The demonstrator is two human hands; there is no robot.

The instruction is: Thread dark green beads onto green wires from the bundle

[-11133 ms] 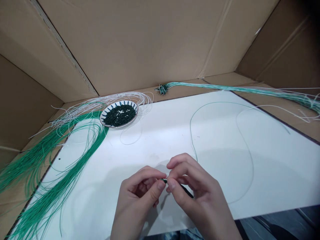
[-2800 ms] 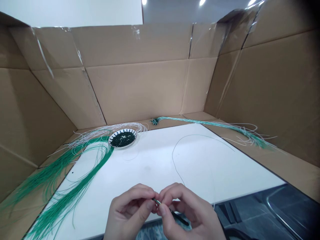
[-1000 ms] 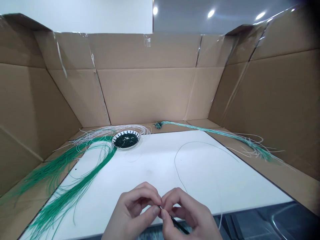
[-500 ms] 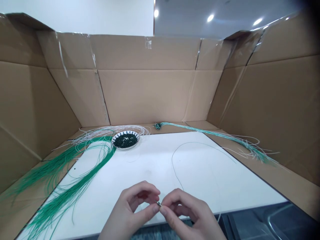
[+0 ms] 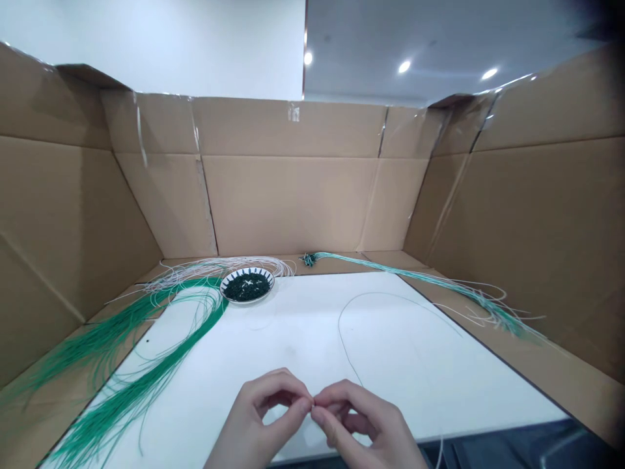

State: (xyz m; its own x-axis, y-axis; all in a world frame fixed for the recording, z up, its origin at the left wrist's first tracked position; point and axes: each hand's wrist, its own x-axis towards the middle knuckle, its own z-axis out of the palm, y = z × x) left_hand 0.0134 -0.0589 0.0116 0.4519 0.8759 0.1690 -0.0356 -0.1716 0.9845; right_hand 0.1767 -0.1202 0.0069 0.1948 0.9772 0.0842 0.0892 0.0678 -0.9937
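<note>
My left hand [image 5: 268, 413] and my right hand [image 5: 364, 420] meet fingertip to fingertip over the front of the white board. Each pinches with thumb and index finger. Between the left fingertips is a tiny dark piece, now almost wholly hidden by the fingers. One thin pale thread [image 5: 340, 332] curves over the board and runs in behind my right hand's fingers, which are closed on it as far as I can see. A patterned bowl [image 5: 271, 286] stands farther back, holding many small dark green pieces [image 5: 247, 287] and a few white bits.
Green strands [image 5: 161, 371] spread over the left side of the white board [image 5: 293, 326]. Loose white strands [image 5: 234, 263] lie behind the bowl. A bundle of pale green strands [image 5: 390, 267] with dark ends lies at the back right. Cardboard walls [image 5: 303, 202] enclose three sides.
My fingertips have closed together, covering the small dark piece that showed between them. The whole view has tilted slightly upward; the bowl and strands lie as before.
</note>
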